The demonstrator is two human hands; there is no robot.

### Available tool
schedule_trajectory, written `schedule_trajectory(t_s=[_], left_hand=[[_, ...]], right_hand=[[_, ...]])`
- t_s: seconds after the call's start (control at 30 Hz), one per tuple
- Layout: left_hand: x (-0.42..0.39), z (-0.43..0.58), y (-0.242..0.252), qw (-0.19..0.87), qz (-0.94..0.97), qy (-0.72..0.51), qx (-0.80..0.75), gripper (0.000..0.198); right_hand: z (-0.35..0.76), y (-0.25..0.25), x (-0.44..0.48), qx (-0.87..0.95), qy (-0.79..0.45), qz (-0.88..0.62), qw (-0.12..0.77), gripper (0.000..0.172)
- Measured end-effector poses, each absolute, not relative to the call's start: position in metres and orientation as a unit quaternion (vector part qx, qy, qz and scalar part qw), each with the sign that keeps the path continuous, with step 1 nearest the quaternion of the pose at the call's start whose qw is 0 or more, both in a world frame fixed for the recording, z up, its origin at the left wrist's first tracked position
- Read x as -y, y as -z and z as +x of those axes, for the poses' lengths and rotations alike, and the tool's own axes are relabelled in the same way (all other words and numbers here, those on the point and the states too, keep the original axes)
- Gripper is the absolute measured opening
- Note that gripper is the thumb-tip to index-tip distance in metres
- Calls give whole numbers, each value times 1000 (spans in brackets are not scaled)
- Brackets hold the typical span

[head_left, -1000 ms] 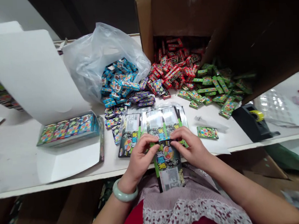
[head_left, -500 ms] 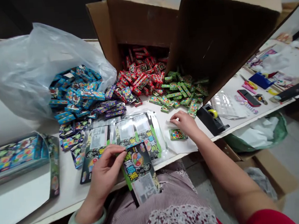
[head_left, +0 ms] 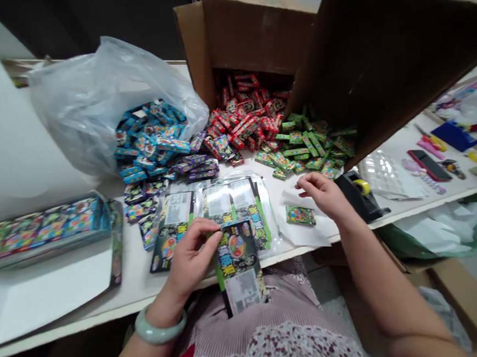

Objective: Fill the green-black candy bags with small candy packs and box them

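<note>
My left hand [head_left: 193,256] pinches the upper left corner of a black and green printed packet [head_left: 239,263], which hangs over the table's front edge against my lap. My right hand [head_left: 320,191] has its fingers curled together just above a sheet of white paper [head_left: 309,236]. Whether anything small is between those fingertips I cannot make out. Below them a small green candy box [head_left: 300,215] lies on the paper. Clear plastic sleeves and similar printed packets [head_left: 247,213] lie flat beyond my left hand, with another black packet [head_left: 172,227] to their left.
Piles of small blue boxes [head_left: 148,136], purple boxes [head_left: 196,167], red boxes [head_left: 250,117] and green boxes [head_left: 306,148] spread before a large carton [head_left: 260,39]. A tape dispenser [head_left: 359,196] stands at right, an open display box [head_left: 49,287] at left.
The view has swung left, so everything sits further right in it. My right hand has shifted slightly right and away from the green box. My left hand keeps the packet.
</note>
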State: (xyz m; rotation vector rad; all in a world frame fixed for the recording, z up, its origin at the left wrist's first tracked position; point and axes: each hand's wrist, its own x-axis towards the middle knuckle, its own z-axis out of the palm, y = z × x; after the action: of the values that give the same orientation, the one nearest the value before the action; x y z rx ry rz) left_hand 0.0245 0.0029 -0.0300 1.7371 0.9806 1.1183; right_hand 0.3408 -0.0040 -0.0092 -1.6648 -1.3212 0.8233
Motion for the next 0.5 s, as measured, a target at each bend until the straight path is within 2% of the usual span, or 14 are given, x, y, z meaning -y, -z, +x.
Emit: schedule_trajectory(t_s=[0.07,0.2,0.33,0.5], left_hand=[[-1,27,28,419,692,-449,-380,3],[3,30,26,429,700,-444,-360,1],[7,27,24,443,691,-445,-358,2],[7,23,27,451,681,-449,-362,7]], right_hand=[[312,-14,4,600,-408,-564,394,22],[256,-45,-8,683,-511,-440,282,16],[231,-42,-26,698,-532,-437,198,14],[226,-34,-37,718,-520,-439,145,16]])
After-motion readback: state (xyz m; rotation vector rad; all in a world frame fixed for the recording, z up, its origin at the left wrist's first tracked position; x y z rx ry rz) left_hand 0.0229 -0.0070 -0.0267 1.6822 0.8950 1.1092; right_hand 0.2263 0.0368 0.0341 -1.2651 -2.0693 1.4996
